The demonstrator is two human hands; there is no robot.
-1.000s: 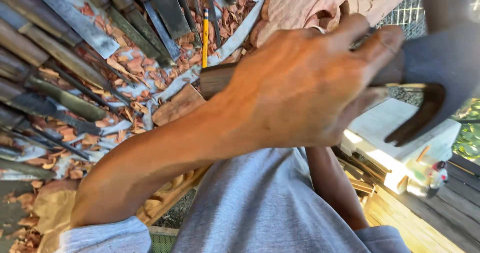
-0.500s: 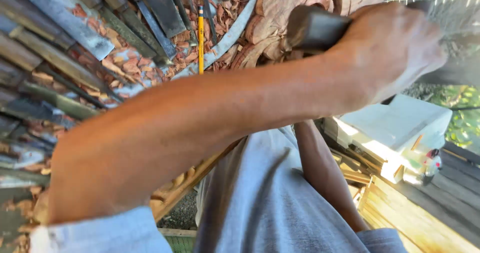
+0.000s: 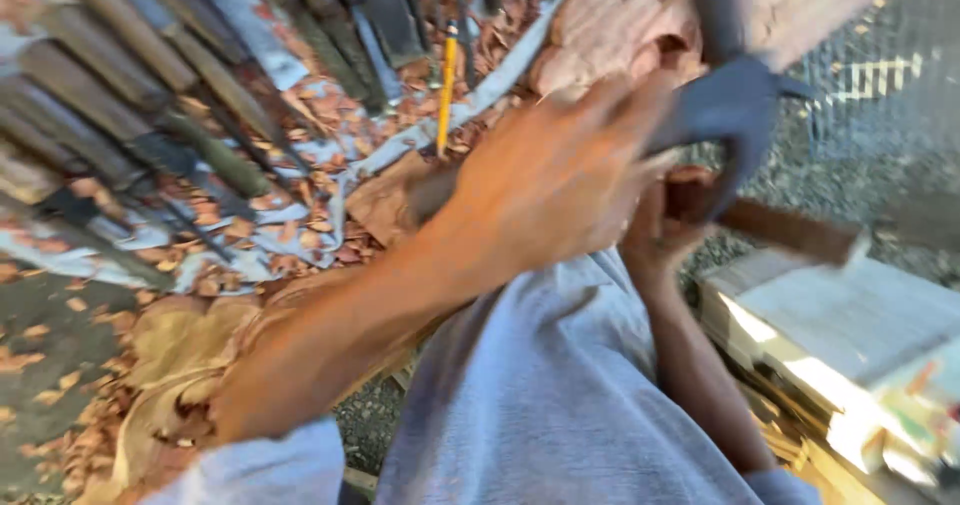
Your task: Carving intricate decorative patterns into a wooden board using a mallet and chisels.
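I've got the left hand [image 3: 560,180] front and centre, blurred, fingers curled round a dark mallet handle [image 3: 430,193] whose butt pokes out on the near side of the fist, so that's a closed grip on the handle. Just past it, the right hand [image 3: 655,235] is wrapped around a thin tool, and I can't make out the tool itself under the fingers; closed fist, contents unclear to me. Right above that hand sits a dark metal clamp [image 3: 735,105], its forked jaws pointing down towards the knuckles. Behind both hands lies the carved wood panel [image 3: 610,30], pale reddish, with rounded relief shapes, close against the clamp. Moving out to the left, I see a yellow pencil [image 3: 447,85] lying upright in the picture among reddish wood chips [image 3: 300,235] on a grey cloth [image 3: 270,60]. A long row of chisels [image 3: 150,95] with wooden handles fans across that cloth, well apart from the hands. Down below, a grey shirt [image 3: 560,405] fills the lower middle, and pale stacked boards [image 3: 830,335] sit at the right, sunlit.
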